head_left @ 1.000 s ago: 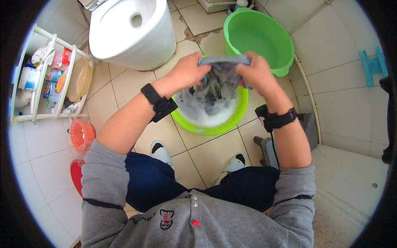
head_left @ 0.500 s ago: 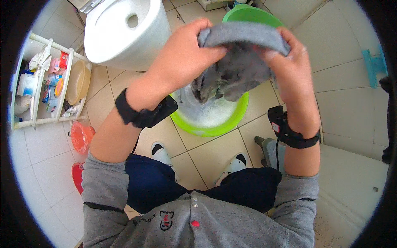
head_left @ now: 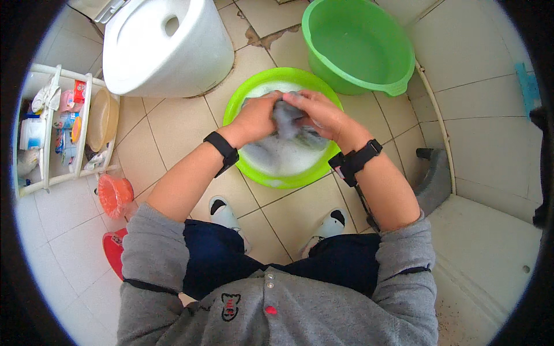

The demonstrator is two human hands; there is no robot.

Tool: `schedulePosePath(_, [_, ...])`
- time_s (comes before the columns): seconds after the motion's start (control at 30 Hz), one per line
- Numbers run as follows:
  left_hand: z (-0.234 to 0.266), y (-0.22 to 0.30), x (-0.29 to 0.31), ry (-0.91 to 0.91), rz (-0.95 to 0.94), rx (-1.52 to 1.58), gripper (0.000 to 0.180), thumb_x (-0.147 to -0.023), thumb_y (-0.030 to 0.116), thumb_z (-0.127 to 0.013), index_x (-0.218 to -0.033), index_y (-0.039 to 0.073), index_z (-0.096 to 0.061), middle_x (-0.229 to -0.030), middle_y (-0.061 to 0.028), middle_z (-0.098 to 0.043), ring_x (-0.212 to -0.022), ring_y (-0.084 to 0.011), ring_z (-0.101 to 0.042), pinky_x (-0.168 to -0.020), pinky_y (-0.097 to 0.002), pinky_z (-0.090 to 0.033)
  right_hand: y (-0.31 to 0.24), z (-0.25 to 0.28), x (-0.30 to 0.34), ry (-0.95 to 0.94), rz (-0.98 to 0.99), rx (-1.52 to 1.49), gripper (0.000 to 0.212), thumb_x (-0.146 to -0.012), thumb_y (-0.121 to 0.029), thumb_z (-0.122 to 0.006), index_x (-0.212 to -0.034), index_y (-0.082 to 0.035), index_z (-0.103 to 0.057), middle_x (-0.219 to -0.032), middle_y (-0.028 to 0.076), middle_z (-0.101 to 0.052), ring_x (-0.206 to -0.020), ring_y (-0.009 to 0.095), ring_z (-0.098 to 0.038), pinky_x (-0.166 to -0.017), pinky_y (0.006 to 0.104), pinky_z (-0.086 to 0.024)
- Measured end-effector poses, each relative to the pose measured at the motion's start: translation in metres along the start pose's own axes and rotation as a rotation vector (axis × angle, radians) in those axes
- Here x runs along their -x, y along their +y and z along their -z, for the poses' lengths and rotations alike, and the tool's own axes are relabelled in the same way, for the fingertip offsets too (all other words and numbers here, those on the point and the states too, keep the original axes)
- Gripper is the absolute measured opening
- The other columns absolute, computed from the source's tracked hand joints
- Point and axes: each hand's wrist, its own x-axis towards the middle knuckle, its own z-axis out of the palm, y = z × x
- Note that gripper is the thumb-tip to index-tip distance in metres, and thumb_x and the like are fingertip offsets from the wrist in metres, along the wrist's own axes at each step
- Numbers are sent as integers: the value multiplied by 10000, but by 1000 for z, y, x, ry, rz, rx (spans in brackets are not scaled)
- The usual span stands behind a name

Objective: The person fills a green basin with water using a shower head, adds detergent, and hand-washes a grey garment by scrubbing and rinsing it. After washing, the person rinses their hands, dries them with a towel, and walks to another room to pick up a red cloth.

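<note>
A wet grey piece of clothing (head_left: 285,122) is bunched up between my two hands, partly down in white suds. It lies over a bright lime-green basin (head_left: 281,182) of soapy water on the tiled floor. My left hand (head_left: 255,118) grips the cloth from the left, its fingers closed. My right hand (head_left: 319,113) closes on it from the right, and the fingertips of both hands nearly meet. The rest of the cloth spreads into the foam, where its lower part is hard to make out.
A green tub (head_left: 360,55) stands beyond the basin to the right. At the far left is a white toilet (head_left: 173,52). A white shelf rack (head_left: 51,130) with toiletries, a small orange bin (head_left: 115,195) and a red object (head_left: 115,251) line the left wall.
Both hands have come down from above the far tub to the lime-green basin with the grey cloth. Held stretched and lifted before, the cloth is now bunched in the suds.
</note>
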Motion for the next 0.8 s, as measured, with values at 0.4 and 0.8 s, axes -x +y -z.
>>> schedulePosePath(0.4, [-30,-69,40,225,491,-232,425,-776,141,-724,-1172,43,-607,-949,-212,-667,-975,-409,-649,-881,-454,-513,111,33,1,297,365,1194,316,-770,-253,-808,-945,-40,-655,-940,155,-672,-902,365,-651,-782,440,-531])
schedulePosePath(0.8, [-39,-19,31,-75,241,209,149,-852,126,-680,-930,11,-629,-852,-151,-670,-784,-278,-666,-717,-391,-528,123,50,-32,254,321,890,160,-917,-186,-631,-939,-30,-605,-831,127,-635,-768,304,-627,-692,425,-498])
